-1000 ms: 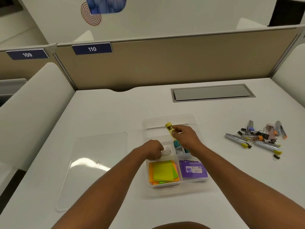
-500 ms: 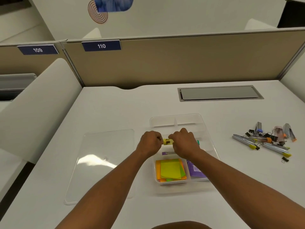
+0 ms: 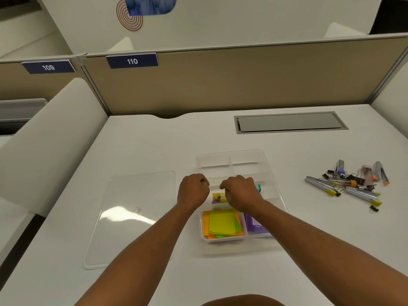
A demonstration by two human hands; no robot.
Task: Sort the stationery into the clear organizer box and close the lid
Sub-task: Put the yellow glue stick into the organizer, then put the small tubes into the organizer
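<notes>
The clear organizer box stands mid-desk with its lid lying flat to its left. Coloured sticky notes fill the near left compartment and a purple packet the near right. A small yellow item lies in a middle compartment between my hands. My left hand is a closed fist at the box's left rim, with nothing seen in it. My right hand hovers curled over the item's right end, which it hides. A teal item peeks out beside it.
A loose pile of staplers, pens and binder clips lies on the desk to the right. A grey cable hatch sits at the back. A tan partition closes the desk's far edge.
The yellow item, held up by my right hand and then by both hands, now lies low in the compartment. My left hand has let go of it and pulled slightly left.
</notes>
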